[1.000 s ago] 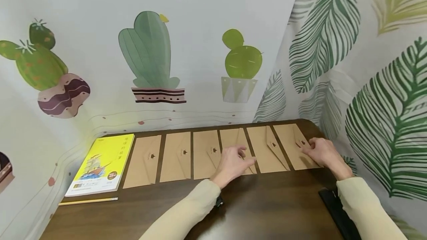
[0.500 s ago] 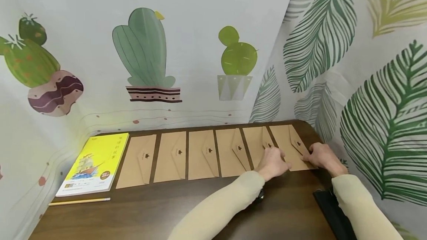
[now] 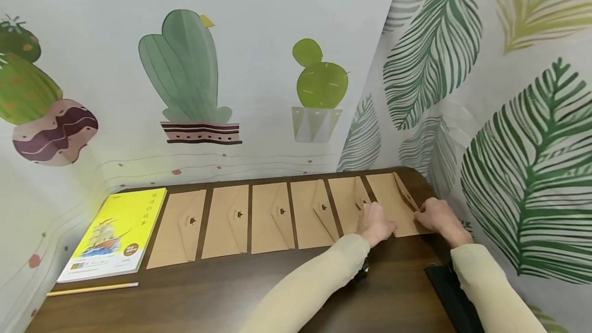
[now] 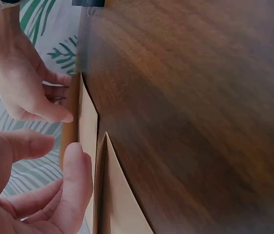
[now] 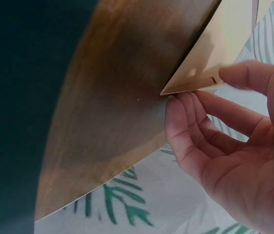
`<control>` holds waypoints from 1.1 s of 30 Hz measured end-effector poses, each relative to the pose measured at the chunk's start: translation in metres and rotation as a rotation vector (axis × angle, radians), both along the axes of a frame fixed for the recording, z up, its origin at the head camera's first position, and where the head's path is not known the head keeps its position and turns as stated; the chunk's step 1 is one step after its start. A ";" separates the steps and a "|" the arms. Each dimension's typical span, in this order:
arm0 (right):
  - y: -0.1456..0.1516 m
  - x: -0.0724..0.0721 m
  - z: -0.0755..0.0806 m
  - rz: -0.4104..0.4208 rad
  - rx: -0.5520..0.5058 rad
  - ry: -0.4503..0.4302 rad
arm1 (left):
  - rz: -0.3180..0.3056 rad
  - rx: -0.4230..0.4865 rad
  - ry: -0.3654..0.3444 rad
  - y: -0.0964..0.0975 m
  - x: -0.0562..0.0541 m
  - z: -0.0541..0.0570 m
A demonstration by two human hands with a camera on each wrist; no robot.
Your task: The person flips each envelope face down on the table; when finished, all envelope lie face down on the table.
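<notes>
Brown paper envelopes with pointed flaps lie in a row on the dark wooden table [image 3: 208, 292]. At the right end, the last envelope [image 3: 386, 199] has its flap [image 3: 405, 192] raised off its body. My right hand [image 3: 440, 218] holds this envelope's right side at the flap; in the right wrist view its thumb and fingers [image 5: 180, 122] lie on either side of the edge. My left hand [image 3: 375, 224] is over the gap between the last two envelopes, holding nothing. Seen from the left wrist, its thumb and index finger are apart, near the raised flap. It partly covers the neighbouring envelope [image 3: 342, 199].
A yellow book [image 3: 113, 235] with a ship on its cover lies at the table's left end. A pencil [image 3: 92, 289] lies in front of it. At the right, a flat black item [image 3: 450, 292] sits beside the right forearm. Printed curtains [image 3: 268, 66] hang behind the table.
My left hand has moved right from the fourth envelope to the last two. At the last envelope, the flap has come up at my right hand. The head view has shifted slightly.
</notes>
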State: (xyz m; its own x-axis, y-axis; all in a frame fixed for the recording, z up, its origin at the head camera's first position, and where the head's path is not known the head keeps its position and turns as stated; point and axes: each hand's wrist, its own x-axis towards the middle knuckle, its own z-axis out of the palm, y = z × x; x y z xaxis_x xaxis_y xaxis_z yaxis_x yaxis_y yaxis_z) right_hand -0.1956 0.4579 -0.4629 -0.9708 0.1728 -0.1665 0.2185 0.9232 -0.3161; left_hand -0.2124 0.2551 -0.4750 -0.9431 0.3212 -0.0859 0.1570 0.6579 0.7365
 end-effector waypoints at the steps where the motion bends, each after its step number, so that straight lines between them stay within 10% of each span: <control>1: 0.001 0.000 -0.002 -0.006 -0.004 0.007 | 0.010 -0.001 0.001 0.001 0.000 0.000; 19: 0.006 0.014 0.004 -0.095 -0.091 0.018 | 0.082 0.308 -0.138 0.015 0.001 -0.006; 26: 0.006 0.017 0.004 -0.108 -0.125 0.028 | 0.163 0.595 -0.380 0.018 0.001 -0.002; 33: 0.007 0.019 0.008 -0.168 -0.181 0.035 | 0.204 0.642 -0.452 0.020 0.002 0.003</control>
